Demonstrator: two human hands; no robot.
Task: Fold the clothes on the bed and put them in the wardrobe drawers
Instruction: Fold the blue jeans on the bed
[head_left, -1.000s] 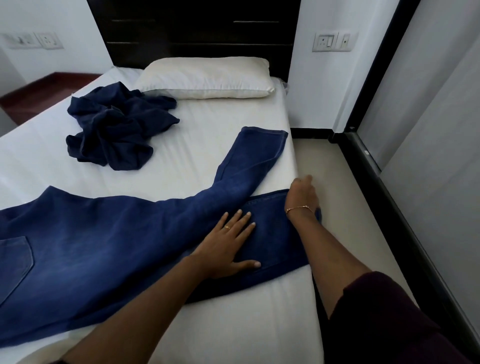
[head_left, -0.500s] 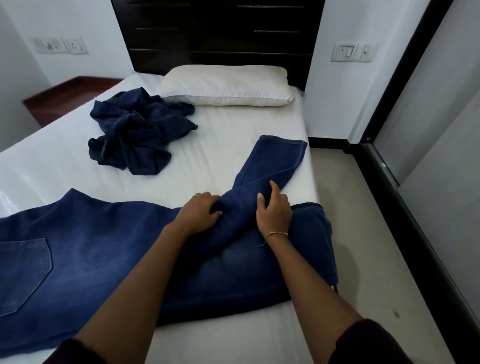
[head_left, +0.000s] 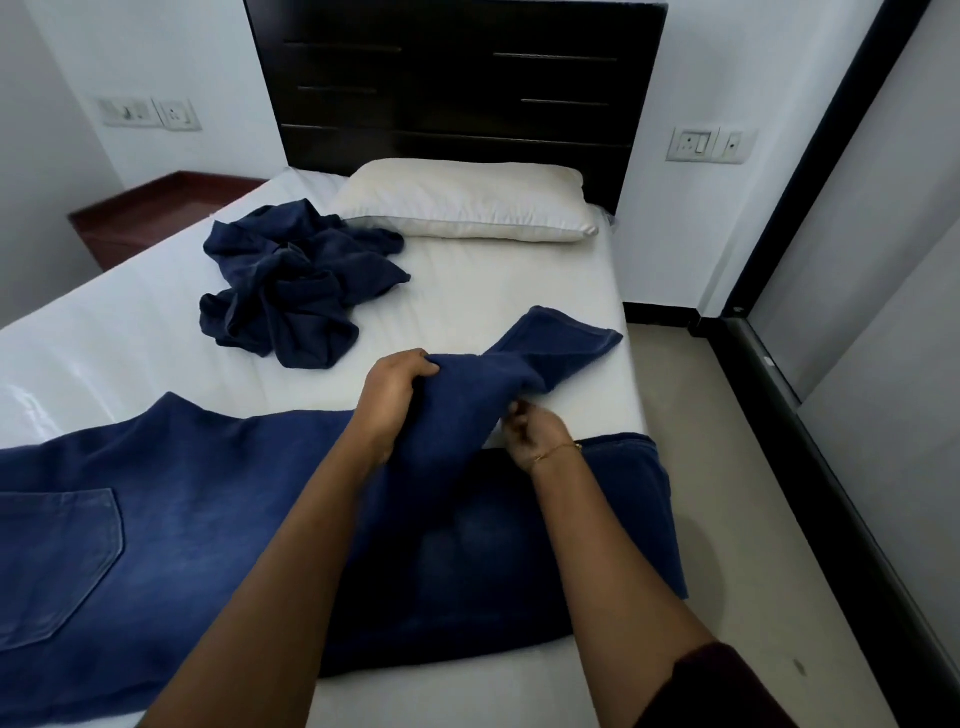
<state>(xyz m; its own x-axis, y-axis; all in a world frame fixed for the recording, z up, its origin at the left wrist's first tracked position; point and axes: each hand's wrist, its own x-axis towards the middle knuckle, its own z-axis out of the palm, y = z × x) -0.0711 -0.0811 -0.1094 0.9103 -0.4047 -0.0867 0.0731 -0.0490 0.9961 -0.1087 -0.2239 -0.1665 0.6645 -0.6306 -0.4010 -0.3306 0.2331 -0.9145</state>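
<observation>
Blue denim jeans, leg lifted.

We face a dark headboard with thin horizontal lines, set against white walls that carry switch plates on the left and on the right. A reddish-brown wooden ledge stands in the left corner. On our right a pale beige floor runs along a black-framed panel, with even, soft light throughout.

Bare forearms both sides; thin gold bracelet on the right wrist, dark maroon sleeve at near right.
</observation>
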